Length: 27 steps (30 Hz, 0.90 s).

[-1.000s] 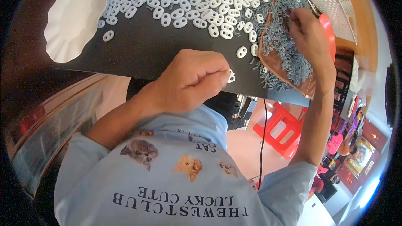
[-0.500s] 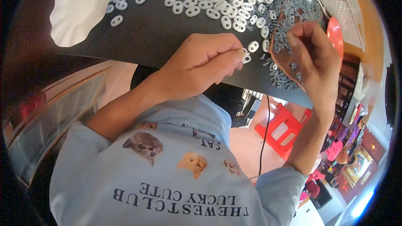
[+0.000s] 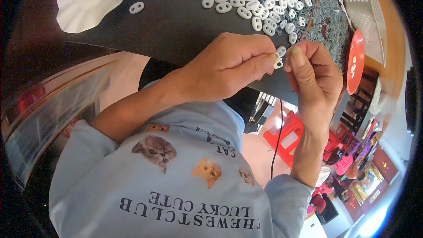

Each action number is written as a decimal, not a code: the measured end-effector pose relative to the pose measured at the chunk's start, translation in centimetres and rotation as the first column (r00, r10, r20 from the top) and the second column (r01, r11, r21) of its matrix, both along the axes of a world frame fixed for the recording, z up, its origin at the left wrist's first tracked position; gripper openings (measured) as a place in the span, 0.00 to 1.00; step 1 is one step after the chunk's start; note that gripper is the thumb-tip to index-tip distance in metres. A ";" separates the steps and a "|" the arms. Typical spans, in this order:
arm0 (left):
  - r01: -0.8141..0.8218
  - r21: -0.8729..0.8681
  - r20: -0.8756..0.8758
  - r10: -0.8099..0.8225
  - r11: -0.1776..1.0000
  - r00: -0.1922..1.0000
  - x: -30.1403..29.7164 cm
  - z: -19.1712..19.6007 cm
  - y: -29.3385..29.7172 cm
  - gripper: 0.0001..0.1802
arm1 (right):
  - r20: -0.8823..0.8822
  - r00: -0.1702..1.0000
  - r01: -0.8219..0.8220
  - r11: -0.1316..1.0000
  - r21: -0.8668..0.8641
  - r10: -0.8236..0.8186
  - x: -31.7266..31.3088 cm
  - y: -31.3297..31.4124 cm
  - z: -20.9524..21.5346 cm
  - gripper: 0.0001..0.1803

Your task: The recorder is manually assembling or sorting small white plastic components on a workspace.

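Note:
Between the thumb and fingertips of my left hand is a small white oval piece with two holes. My right hand is close beside it, thumb and forefinger pinched together. Whatever its fingertips hold, if anything, is hidden or too small to tell. Just past the fingertips, another white oval lies on the dark table. Farther off spreads a heap of the same white two-holed ovals. Beyond my right hand is a pile of tiny grey pieces.
A white wavy-edged dish sits at the far left. At the right are a red plate with a few white pieces and a white perforated basket. Below the table edge stand a red stool and a hanging black cable.
My right hand has come left from over the grey pile to the white piece in my left hand. Its fingers have closed into a pinch. The view has shifted slightly.

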<state>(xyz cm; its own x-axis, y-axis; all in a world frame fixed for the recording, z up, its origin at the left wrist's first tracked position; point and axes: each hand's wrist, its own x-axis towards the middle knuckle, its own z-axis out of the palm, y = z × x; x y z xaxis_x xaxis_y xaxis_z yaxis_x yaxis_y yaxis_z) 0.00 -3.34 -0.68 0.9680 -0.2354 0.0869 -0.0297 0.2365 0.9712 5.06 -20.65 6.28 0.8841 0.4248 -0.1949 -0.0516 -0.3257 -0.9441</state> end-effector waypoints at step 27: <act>-0.041 0.061 0.077 0.036 0.997 0.996 -0.4 -0.5 0.1 0.12 | 0.120 0.993 0.006 0.998 -0.061 0.001 -1.6 1.1 -1.4 0.10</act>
